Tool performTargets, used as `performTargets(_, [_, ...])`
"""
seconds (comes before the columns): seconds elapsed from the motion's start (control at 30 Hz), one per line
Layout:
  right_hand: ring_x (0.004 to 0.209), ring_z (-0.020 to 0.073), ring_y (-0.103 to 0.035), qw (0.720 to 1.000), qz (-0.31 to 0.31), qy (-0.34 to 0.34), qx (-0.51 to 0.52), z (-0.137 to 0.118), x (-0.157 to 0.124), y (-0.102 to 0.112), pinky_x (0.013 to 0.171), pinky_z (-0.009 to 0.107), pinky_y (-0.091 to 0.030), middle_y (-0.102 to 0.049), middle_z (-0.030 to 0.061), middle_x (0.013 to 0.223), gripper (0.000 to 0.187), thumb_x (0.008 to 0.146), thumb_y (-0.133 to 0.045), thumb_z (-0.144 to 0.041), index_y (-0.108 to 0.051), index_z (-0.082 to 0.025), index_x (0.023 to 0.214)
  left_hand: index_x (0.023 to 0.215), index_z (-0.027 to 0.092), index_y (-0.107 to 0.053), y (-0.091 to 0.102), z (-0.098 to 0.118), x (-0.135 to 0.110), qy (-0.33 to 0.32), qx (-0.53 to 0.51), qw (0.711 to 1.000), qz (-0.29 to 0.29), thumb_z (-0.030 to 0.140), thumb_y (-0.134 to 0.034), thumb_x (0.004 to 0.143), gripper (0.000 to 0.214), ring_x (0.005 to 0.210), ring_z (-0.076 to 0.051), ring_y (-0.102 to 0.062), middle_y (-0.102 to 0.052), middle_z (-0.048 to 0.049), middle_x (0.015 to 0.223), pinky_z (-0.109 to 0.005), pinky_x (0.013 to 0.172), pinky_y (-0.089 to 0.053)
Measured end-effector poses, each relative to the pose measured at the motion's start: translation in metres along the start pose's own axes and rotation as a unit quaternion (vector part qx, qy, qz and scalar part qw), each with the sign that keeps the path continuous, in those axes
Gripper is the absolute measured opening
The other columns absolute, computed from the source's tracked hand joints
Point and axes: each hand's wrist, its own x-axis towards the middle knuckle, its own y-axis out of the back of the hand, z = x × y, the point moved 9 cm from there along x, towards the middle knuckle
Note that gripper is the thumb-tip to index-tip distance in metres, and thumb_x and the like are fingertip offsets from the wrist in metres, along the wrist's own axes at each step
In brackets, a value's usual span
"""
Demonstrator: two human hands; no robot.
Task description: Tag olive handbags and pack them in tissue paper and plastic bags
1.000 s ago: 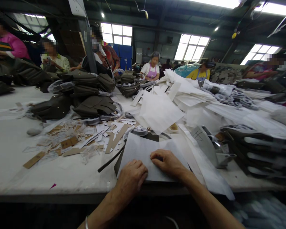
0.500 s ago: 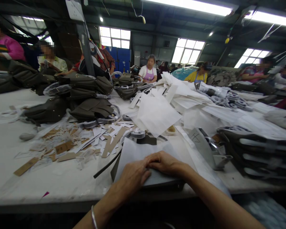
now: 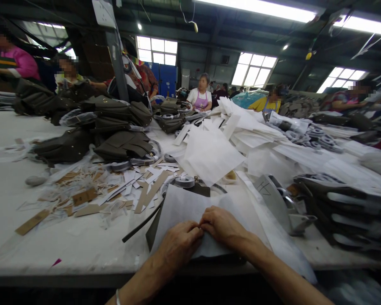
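Observation:
A white sheet [image 3: 186, 201] of thin paper or foam lies over a dark olive bag [image 3: 152, 232] at the table's front edge. My left hand [image 3: 181, 242] rests on the sheet from the left, fingers bent and pinched at its middle. From the right, my right hand [image 3: 220, 222] meets it, fingertips closed together against the left fingers. Both seem to grip the sheet; anything smaller between the fingertips is hidden. Beyond the sheet lies a coiled grey wrapped strap [image 3: 184, 181], beside the bag's dark flap and buckle. A dark strap [image 3: 142, 222] sticks out to the left.
Paper strips and card tags [image 3: 85, 195] litter the table [image 3: 92, 250] at left. Olive bags [image 3: 120, 146] are piled behind them. White sheets [image 3: 212, 152] heap up ahead. At right stand a grey dispenser-like object [image 3: 273, 203] and stacked dark bags [image 3: 346, 212]. Co-workers sit beyond.
My right fingers have come off the back of my left hand, and the fingertips of both hands now meet on the sheet. The view has shifted slightly.

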Motion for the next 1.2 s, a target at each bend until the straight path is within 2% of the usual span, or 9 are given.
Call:
performTargets(0.13, [0.089, 0.0180, -0.063, 0.998, 0.042, -0.042, 0.003, 0.007, -0.012, -0.012, 0.080, 0.026, -0.045, -0.072, 0.0031, 0.087, 0.016, 0.090, -0.062, -0.020, -0.076, -0.022, 0.084, 0.108, 0.021, -0.060, -0.009, -0.008, -0.002, 0.032, -0.012, 0.998, -0.045, 0.014, -0.061, 0.087, 0.023, 0.090, -0.020, -0.067, -0.070, -0.0022, 0.099, -0.030, 0.082, -0.053])
performTargets(0.3, [0.086, 0.0199, -0.060, 0.996, 0.052, -0.025, -0.066, 0.007, -0.019, -0.031, 0.078, 0.030, -0.043, -0.069, 0.0053, 0.084, 0.023, 0.090, -0.058, -0.011, -0.072, -0.018, 0.073, 0.093, 0.020, -0.061, -0.012, -0.010, 0.001, 0.055, 0.046, 0.995, -0.070, 0.017, -0.065, 0.084, 0.010, 0.085, -0.023, -0.067, -0.070, -0.0018, 0.090, -0.034, 0.080, -0.053])
performTargets(0.53, [0.093, 0.0185, -0.060, 0.984, 0.159, 0.016, 0.084, 0.015, -0.029, -0.022, 0.088, 0.031, -0.043, -0.070, 0.0026, 0.095, 0.011, 0.092, -0.063, -0.022, -0.073, -0.023, 0.095, 0.104, 0.020, -0.063, -0.013, -0.003, 0.000, 0.027, 0.083, 0.994, -0.069, 0.019, -0.063, 0.089, 0.015, 0.102, -0.022, -0.066, -0.070, -0.0045, 0.105, -0.045, 0.107, -0.042])
performTargets(0.67, [0.096, 0.0201, -0.060, 0.992, 0.117, 0.001, 0.037, 0.011, -0.025, -0.030, 0.088, 0.033, -0.043, -0.070, 0.0021, 0.097, 0.010, 0.092, -0.063, -0.024, -0.072, -0.026, 0.096, 0.108, 0.020, -0.065, -0.008, 0.001, 0.009, 0.037, 0.085, 0.982, -0.166, 0.021, -0.058, 0.091, 0.018, 0.101, -0.023, -0.068, -0.072, -0.0051, 0.104, -0.049, 0.107, -0.043])
performTargets(0.83, [0.095, 0.0244, -0.063, 0.995, 0.041, -0.056, -0.070, -0.001, -0.015, -0.024, 0.082, 0.034, -0.046, -0.070, 0.0099, 0.103, 0.015, 0.090, -0.056, -0.019, -0.071, -0.018, 0.095, 0.089, 0.017, -0.072, 0.001, 0.003, 0.042, 0.043, 0.104, 0.952, -0.284, 0.019, -0.056, 0.087, 0.016, 0.085, -0.026, -0.071, -0.075, -0.0094, 0.088, -0.035, 0.080, -0.057])
performTargets(0.93, [0.081, 0.0228, -0.066, 0.996, -0.033, -0.084, -0.021, 0.003, 0.000, -0.016, 0.070, 0.029, -0.047, -0.073, 0.0089, 0.088, 0.010, 0.082, -0.063, -0.017, -0.073, -0.018, 0.082, 0.082, 0.017, -0.072, 0.000, -0.001, 0.057, 0.049, 0.118, 0.953, -0.274, 0.019, -0.059, 0.082, 0.013, 0.081, -0.026, -0.071, -0.075, -0.0098, 0.085, -0.033, 0.074, -0.056])
performTargets(1.03, [0.054, 0.0170, -0.061, 0.989, -0.091, -0.115, 0.020, 0.017, 0.021, -0.010, 0.055, 0.025, -0.045, -0.067, 0.0018, 0.057, 0.013, 0.070, -0.070, -0.011, -0.070, -0.019, 0.060, 0.095, 0.017, -0.071, -0.004, -0.011, 0.059, 0.080, 0.134, 0.959, -0.236, 0.018, -0.054, 0.086, 0.019, 0.081, -0.026, -0.071, -0.074, -0.0096, 0.089, -0.032, 0.069, -0.055])
performTargets(1.13, [0.043, 0.0142, -0.056, 0.987, -0.056, -0.149, 0.018, 0.032, 0.038, -0.004, 0.052, 0.025, -0.043, -0.061, 0.0011, 0.046, 0.027, 0.077, -0.061, -0.010, -0.065, -0.019, 0.051, 0.109, 0.014, -0.064, -0.008, -0.020, 0.054, 0.112, 0.152, 0.965, -0.180, 0.013, -0.045, 0.089, 0.028, 0.085, -0.026, -0.070, -0.072, -0.0118, 0.099, -0.034, 0.070, -0.055])
performTargets(1.2, [0.052, 0.0173, -0.061, 0.987, 0.012, -0.162, -0.002, 0.036, 0.039, 0.000, 0.056, 0.027, -0.044, -0.065, 0.0054, 0.054, 0.031, 0.084, -0.054, -0.014, -0.065, -0.018, 0.055, 0.109, 0.012, -0.062, -0.009, -0.025, 0.050, 0.127, 0.166, 0.967, -0.145, 0.009, -0.042, 0.088, 0.029, 0.088, -0.026, -0.068, -0.070, -0.0135, 0.101, -0.036, 0.074, -0.054])
